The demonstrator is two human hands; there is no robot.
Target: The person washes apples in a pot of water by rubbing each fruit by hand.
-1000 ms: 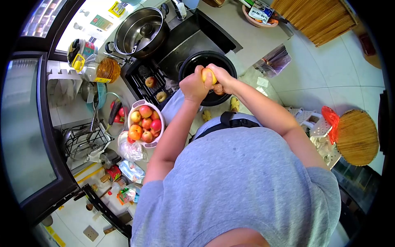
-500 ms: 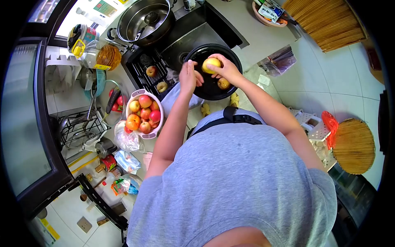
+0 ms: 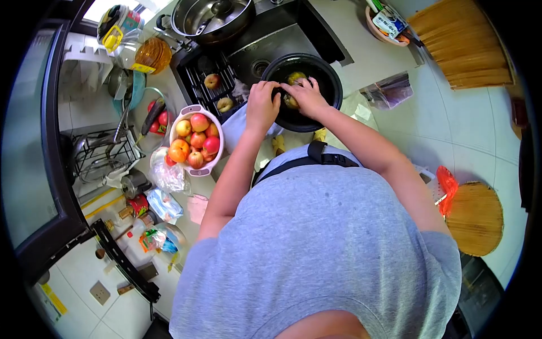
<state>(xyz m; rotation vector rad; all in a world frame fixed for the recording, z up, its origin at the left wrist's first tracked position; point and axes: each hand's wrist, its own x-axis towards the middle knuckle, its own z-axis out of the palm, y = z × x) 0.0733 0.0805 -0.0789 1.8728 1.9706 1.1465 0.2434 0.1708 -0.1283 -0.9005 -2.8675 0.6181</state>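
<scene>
A black basin (image 3: 334, 110) stands at the sink's near edge. Inside it are a yellow apple (image 3: 296, 77) and a second apple (image 3: 291, 102), partly covered by my fingers. My right hand (image 3: 306, 97) reaches down into the basin, its fingers curled at the yellow apple; the contact is partly hidden. Over the basin's left rim lies my left hand (image 3: 262, 107), thumb apart from its fingers, with nothing seen in it. Its fingertips come close to my right thumb.
Left of my arm, a pink-white colander (image 3: 217, 161) holds several apples. Two apples (image 3: 212, 81) rest on the black rack (image 3: 197, 93) beside the sink (image 3: 271, 42). A large pot (image 3: 243, 28) and an oil bottle (image 3: 153, 53) stand behind. A knife lies across a glass bowl.
My right hand has lowered the yellow apple into the basin. My left hand has moved in to the rim, nearer my right hand. The view has shifted slightly.
</scene>
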